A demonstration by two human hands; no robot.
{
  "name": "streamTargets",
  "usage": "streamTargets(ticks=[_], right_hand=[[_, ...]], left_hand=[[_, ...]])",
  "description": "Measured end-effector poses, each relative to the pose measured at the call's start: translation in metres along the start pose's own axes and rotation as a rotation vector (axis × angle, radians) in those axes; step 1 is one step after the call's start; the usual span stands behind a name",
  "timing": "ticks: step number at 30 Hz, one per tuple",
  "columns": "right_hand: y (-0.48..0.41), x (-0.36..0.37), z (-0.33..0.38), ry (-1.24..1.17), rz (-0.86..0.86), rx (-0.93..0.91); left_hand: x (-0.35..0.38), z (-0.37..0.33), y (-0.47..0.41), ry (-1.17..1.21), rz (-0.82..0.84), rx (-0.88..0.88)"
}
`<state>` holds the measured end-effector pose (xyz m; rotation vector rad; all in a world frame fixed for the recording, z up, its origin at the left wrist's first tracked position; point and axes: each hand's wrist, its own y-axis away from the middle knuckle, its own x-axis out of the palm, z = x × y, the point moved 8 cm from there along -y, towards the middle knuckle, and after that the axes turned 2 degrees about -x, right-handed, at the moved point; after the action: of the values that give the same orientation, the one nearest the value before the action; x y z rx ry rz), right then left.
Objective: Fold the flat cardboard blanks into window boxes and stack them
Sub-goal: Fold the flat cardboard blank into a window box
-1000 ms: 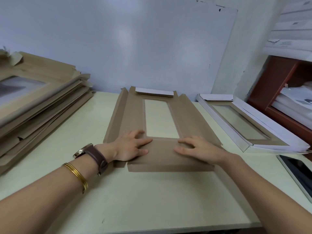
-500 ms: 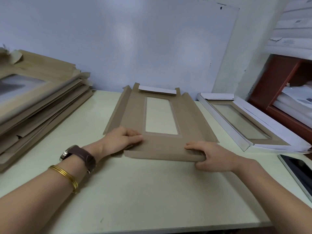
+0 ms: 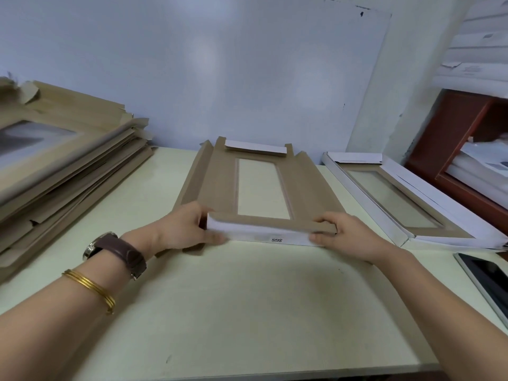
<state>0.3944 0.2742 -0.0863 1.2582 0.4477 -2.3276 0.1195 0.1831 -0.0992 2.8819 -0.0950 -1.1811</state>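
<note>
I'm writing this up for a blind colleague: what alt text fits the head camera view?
The left hand and right hand grip the near flap of a brown cardboard blank with a window, turned up so its white face shows, on a table. A stack of flat blanks lies at the left; a folded window box sits at the right.

Both forearms are stretched forward and angled inward. The left hand (image 3: 187,229) and right hand (image 3: 349,235) are closed on opposite ends of the near flap (image 3: 264,229), with fingers curled over it and thumbs pressed on its near face.
</note>
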Motion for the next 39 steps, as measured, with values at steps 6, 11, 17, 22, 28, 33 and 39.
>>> streamTargets(ticks=[6, 11, 17, 22, 28, 33, 39], right_hand=[[-0.005, -0.005, -0.009, -0.022, -0.149, 0.149], [-0.003, 0.000, -0.007, 0.006, -0.244, 0.200], [0.000, -0.001, 0.003, 0.239, -0.307, 0.235], [-0.004, 0.003, 0.027, 0.777, -0.210, 0.167], [-0.021, 0.043, 0.071, 0.864, -0.124, -0.112], [-0.029, 0.099, 0.091, 0.325, 0.087, -0.240], [-0.028, 0.113, 0.066, 0.376, 0.262, -0.079]], left_hand=[[-0.009, 0.001, -0.003, -0.028, -0.268, -0.050], [-0.007, 0.009, -0.007, -0.054, -0.409, -0.099], [-0.006, 0.006, -0.008, -0.165, -0.512, -0.076], [0.001, -0.009, -0.005, -0.464, -0.501, 0.013], [0.042, -0.036, -0.026, -0.757, -0.242, 0.152], [0.073, -0.037, -0.040, -0.706, -0.061, 0.119], [0.081, -0.026, -0.039, -0.694, 0.063, -0.006]])
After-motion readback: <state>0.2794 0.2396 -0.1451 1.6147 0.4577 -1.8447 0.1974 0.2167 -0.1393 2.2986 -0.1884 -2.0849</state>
